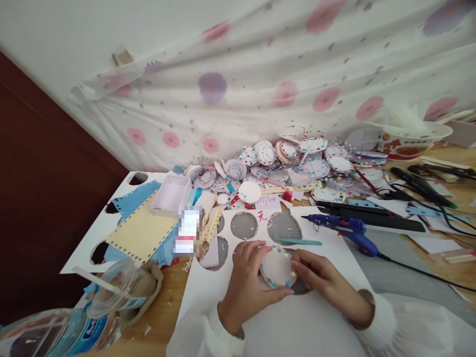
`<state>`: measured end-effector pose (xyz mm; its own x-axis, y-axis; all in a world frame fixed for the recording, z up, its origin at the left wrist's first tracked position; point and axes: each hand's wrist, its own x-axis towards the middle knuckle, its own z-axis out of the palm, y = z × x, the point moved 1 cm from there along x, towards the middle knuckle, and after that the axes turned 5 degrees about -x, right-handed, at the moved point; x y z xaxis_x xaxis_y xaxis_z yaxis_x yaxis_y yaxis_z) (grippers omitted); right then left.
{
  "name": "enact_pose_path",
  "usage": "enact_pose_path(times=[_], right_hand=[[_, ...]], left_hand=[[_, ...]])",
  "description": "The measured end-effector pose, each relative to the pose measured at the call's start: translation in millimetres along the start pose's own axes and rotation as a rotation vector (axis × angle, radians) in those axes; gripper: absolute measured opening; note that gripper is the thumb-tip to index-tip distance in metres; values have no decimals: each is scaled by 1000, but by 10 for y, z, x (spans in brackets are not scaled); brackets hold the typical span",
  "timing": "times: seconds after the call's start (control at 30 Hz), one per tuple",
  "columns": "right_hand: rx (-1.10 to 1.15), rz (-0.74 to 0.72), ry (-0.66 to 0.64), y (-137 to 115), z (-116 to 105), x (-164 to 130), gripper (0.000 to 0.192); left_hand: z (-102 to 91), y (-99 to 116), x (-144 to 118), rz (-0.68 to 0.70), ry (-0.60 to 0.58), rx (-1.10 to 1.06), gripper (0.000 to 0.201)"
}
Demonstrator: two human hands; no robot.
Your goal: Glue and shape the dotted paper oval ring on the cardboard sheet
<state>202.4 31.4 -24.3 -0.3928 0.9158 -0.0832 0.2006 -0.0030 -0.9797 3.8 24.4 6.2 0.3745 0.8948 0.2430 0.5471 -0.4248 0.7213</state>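
Note:
A round white paper disc [277,267], edged with small blue and yellow pieces, is held just above a white sheet with circular cut-outs [327,312]. My left hand [251,282] curves around the disc's left side, fingers on top and thumb along the lower edge. At the right rim, my right hand [320,277] has thumb and forefinger pinched together; whether a small piece is between them is hidden. Teal tweezers [299,241] lie on the sheet just behind the disc. A blue glue gun [345,228] rests to the right, its black cord running off rightward.
Decorated paper discs [267,163] are heaped along the curtained wall. On the left are a pink box [171,195], a blurred phone [188,230], yellow card [143,228], a plastic cup [111,287] and a water bottle [63,332]. A paper bowl [409,141] stands back right.

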Motion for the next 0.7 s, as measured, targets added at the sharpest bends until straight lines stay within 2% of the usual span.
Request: enact_pose_path(times=[0.07,0.17,0.23,0.5,0.7], right_hand=[[5,3,2,-12,-3,4,44],[23,5,6,-3,1,10,44],[39,17,-1,13,8,8,43],[30,56,-2,24,22,0,43],[-89,45,-10,59,50,-45,42]], left_hand=[[-37,-3,15,-8,-24,-64,64],[-96,-11,71,-27,-24,-142,39],[-113,-14,125,-19,-13,-151,30],[-78,17,305,13,34,-105,14],[-199,76,200,-57,66,-150,11]])
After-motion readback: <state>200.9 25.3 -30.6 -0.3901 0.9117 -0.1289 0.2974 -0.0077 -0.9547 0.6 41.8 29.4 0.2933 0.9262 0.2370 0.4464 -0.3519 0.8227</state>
